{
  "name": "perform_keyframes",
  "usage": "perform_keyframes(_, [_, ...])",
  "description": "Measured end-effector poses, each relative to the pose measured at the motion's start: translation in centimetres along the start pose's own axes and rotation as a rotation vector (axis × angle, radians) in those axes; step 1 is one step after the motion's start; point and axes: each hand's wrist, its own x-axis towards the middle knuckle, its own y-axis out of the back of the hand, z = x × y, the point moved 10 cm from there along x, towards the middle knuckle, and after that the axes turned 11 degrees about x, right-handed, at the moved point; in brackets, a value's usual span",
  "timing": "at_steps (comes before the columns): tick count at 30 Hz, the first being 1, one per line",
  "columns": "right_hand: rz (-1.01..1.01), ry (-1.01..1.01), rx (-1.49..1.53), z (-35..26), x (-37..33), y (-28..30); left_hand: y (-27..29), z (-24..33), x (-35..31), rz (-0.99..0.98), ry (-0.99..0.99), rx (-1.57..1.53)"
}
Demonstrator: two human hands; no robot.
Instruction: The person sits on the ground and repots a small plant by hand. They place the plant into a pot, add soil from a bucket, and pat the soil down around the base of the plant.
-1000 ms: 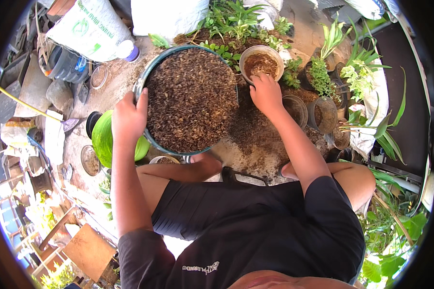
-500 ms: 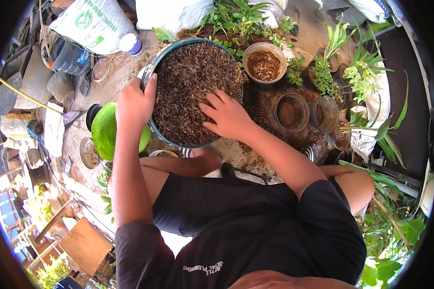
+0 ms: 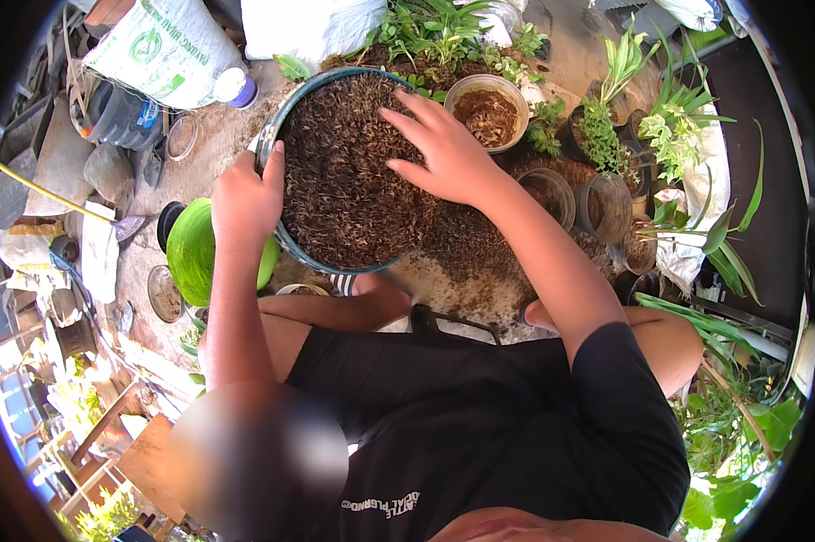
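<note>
Loosely spread, the right hand is over the soil, contact unclear. The left hand clasps the tub, which sits between both, upper centre.

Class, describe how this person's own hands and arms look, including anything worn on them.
The left hand and right hand are ungloved, fingers uncovered, with no watch or bracelet visible. Both forearms are bare. The right sleeve is short, plain and black, part of a T-shirt; a blur hides the left sleeve.
</note>
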Motion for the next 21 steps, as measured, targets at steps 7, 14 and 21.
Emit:
perform_keyframes(7, [-0.107, -0.009, -0.025, 0.0, -0.7, -4.6, -0.4, 0.5, -0.5, 0.021, 0.030, -0.001])
perform_keyframes(14, [-0.314, 0.009, 0.055, -0.4, -10.2, -3.3, -0.4, 0.3, -0.4, 0.003, 0.003, -0.019])
perform_keyframes(21, [-0.133, 0.071, 0.078, -3.7, -1.0, 0.9, -0.8, 1.9, -1.3, -0.019, -0.047, 0.020])
